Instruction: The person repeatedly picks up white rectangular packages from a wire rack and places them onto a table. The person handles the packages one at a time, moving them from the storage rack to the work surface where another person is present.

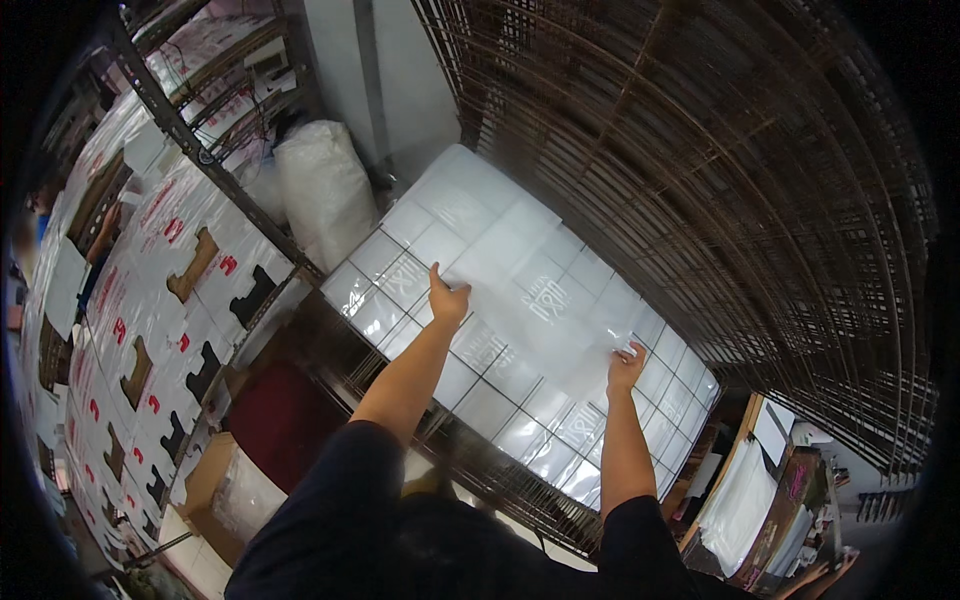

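Note:
A frosted, translucent plastic sheet (520, 280) with white print showing on or through it is stretched between my hands, above a wire rack. My left hand (447, 298) is at its left edge, thumb up and the other fingers curled on the plastic. At its lower right corner my right hand (626, 368) pinches the plastic between thumb and fingers. Under it, more clear printed plastic pieces (580, 425) lie flat across the rack, whose wires show through as a grid. Whether the held piece is a single sheet or a bag cannot be told.
Many raised wire racks (700, 130) tilt up behind the layer of plastic. Wrapped white boxes (150, 300) are stacked at the left beside a metal shelf post (170, 115). A full white sack (325, 185) stands at the back. Lower left is an open cardboard box (215, 480).

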The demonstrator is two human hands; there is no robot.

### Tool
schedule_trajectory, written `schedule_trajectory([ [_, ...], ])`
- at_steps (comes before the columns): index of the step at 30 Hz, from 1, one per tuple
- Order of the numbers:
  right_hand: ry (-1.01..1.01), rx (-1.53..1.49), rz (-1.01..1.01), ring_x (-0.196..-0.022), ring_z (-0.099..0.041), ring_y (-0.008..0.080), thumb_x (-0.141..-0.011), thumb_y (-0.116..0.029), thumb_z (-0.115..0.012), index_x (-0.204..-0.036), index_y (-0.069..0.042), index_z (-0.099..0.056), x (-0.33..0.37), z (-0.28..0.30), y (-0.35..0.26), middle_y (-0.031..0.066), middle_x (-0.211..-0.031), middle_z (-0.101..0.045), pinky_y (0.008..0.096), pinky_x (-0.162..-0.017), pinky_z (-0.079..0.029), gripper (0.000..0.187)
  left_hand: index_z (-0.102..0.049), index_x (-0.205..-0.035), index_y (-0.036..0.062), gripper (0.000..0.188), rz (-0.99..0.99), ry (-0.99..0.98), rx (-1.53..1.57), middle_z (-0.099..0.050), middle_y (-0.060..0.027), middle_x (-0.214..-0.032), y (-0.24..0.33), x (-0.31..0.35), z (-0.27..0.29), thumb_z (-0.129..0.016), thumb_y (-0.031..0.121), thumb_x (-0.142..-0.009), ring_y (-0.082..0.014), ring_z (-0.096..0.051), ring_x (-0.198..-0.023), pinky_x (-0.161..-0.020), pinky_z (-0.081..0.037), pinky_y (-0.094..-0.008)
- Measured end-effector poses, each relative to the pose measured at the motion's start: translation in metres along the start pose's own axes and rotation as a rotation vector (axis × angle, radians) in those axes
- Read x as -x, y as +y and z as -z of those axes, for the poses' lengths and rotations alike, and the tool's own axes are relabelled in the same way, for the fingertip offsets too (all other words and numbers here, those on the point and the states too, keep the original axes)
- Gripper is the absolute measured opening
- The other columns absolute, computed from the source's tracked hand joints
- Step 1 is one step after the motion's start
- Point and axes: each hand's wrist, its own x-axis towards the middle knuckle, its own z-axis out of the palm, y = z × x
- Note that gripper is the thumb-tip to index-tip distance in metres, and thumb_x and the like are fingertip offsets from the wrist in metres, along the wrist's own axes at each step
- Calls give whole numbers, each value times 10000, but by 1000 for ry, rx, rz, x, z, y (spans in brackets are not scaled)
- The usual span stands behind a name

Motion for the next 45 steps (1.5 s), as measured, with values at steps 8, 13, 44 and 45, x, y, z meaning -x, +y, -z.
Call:
schedule_trajectory([
  [8,151,307,200,-717,-613,185,-704,6,-608,-815,-61,-588,-49,-33,31,69,-784,-627,295,-655,-478,131,-365,-1285,51,712,-8,19,-152,-619,-137,-764,12,-47,-5,-679,57,-647,-196,-611,-622,-561,-497,-312],
  [13,116,283,44,-712,-612,173,-719,11,-596,-869,-53,-601,-62,-26,28,84,-792,-624,288,-620,-494,164,-366,-1281,76,726,93,-22,-220,-633,-159,-831,12,-46,-6,-695,129,-637,-298,-623,-809,-739,-489,-379],
  [44,110,320,163,-656,-594,158,-762,-32,-558,-913,-61,-607,-76,-33,58,71,-845,-600,269,-438,-501,161,-536,-1055,27,339,-104,-221,-161,-570,-40,-755,-20,138,155,-675,118,-760,-111,-536,-691,-643,-434,-251],
  [45,127,327,181,-660,-597,159,-759,-34,-563,-905,-61,-609,-74,-34,56,72,-836,-607,274,-460,-506,156,-538,-1052,28,335,-99,-221,-153,-571,-39,-756,-17,141,155,-675,120,-760,-110,-536,-694,-644,-434,-251],
])
